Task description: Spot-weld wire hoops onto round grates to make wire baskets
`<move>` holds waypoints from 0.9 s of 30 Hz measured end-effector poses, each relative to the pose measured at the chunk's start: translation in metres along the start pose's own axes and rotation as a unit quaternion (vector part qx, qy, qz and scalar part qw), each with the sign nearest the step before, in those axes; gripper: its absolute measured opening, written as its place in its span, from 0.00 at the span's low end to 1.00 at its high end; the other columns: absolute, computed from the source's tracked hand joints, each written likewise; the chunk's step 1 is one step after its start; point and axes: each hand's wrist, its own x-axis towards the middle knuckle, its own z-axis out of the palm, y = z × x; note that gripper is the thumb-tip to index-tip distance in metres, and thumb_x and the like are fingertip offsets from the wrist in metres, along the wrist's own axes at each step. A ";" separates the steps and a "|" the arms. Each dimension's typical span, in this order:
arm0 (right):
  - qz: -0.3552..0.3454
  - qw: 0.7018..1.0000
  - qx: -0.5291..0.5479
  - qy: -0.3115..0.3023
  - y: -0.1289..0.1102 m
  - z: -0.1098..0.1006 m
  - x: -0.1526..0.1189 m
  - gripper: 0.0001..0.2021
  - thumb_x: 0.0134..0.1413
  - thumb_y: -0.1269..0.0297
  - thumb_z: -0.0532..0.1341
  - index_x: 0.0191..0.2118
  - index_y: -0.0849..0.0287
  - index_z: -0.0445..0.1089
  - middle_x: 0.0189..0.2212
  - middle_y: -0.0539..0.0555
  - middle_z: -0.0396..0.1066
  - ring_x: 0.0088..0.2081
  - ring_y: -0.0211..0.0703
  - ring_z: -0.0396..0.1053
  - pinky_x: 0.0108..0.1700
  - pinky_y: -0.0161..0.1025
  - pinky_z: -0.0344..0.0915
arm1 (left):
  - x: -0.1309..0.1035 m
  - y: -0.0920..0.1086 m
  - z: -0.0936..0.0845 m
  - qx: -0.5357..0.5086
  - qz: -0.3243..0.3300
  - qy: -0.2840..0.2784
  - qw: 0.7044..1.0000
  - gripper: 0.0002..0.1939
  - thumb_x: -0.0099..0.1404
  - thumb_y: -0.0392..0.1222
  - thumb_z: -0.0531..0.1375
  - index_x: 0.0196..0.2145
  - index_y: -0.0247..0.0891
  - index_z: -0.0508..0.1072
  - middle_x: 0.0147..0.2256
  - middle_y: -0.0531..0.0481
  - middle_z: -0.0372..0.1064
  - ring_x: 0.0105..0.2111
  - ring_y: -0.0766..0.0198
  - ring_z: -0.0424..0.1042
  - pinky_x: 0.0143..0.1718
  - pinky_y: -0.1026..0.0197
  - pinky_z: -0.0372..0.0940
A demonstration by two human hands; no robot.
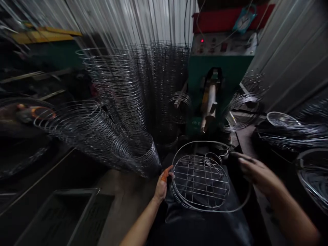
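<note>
My left hand point(161, 186), with orange covers on its fingers, is closed on the left rim of a round wire rack point(202, 182). The rack has a crossed grid of thin bars and rests over dark cloth on my lap. A larger wire hoop point(196, 142) reaches past the rack to the right. My right hand point(252, 169) closes on this hoop's right side; motion blurs its fingers, and dark covers seem to be on the tips. A small wire ring point(213, 158) shows at the rack's upper edge.
Ahead stands a green machine point(220, 63) with a pale rod point(210, 106) jutting toward me. Tall stacks of wire rings point(118, 85) lean on the left. More wire hoops point(292, 131) lie at right. A grey bin point(58, 215) sits at lower left.
</note>
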 end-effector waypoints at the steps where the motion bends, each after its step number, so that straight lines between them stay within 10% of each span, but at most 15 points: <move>1: 0.020 0.999 0.018 -0.020 0.010 0.021 0.008 0.25 0.43 0.57 0.65 0.49 0.58 0.67 0.14 0.41 0.49 0.14 0.27 0.45 0.14 0.25 0.41 | 0.001 0.001 0.001 -0.001 -0.008 0.008 1.000 0.27 0.60 0.58 0.54 0.47 0.34 0.71 0.25 0.51 0.67 0.28 0.66 0.65 0.39 0.61 0.59; 5: 0.076 0.997 0.016 -0.012 0.041 0.056 0.029 0.22 0.44 0.61 0.63 0.48 0.61 0.67 0.13 0.41 0.50 0.12 0.26 0.43 0.14 0.24 0.39 | 0.005 0.005 0.002 0.005 -0.034 0.031 0.999 0.30 0.59 0.61 0.53 0.47 0.32 0.71 0.22 0.51 0.66 0.26 0.65 0.65 0.34 0.61 0.60; 11: 0.013 0.999 -0.037 0.025 0.078 0.027 0.022 0.24 0.44 0.54 0.62 0.49 0.57 0.67 0.16 0.46 0.64 0.15 0.34 0.58 0.14 0.29 0.53 | 0.010 0.011 0.003 0.033 -0.030 -0.005 0.999 0.27 0.55 0.53 0.61 0.49 0.34 0.69 0.26 0.50 0.70 0.27 0.65 0.66 0.35 0.62 0.61; 14: -0.075 0.990 -0.098 0.070 0.101 0.018 0.015 0.22 0.43 0.52 0.62 0.45 0.56 0.71 0.31 0.54 0.74 0.35 0.47 0.71 0.33 0.38 0.69 | 0.010 0.015 0.008 0.054 -0.044 -0.028 0.997 0.30 0.53 0.50 0.62 0.51 0.33 0.67 0.25 0.52 0.69 0.26 0.67 0.65 0.34 0.64 0.61; 18: -0.096 0.983 -0.139 0.078 0.129 0.014 0.015 0.23 0.44 0.50 0.61 0.45 0.57 0.71 0.41 0.55 0.73 0.48 0.55 0.67 0.50 0.47 0.63 | 0.012 0.019 0.010 0.112 -0.029 -0.037 0.993 0.32 0.54 0.50 0.61 0.54 0.32 0.64 0.23 0.55 0.65 0.24 0.71 0.61 0.30 0.67 0.58; 27: -0.099 0.987 -0.101 0.075 0.135 0.024 0.021 0.24 0.44 0.48 0.60 0.44 0.58 0.72 0.43 0.57 0.72 0.49 0.55 0.66 0.54 0.49 0.60 | 0.021 0.019 0.002 0.209 -0.011 -0.061 0.976 0.34 0.57 0.49 0.58 0.57 0.30 0.59 0.23 0.55 0.63 0.23 0.70 0.60 0.29 0.66 0.58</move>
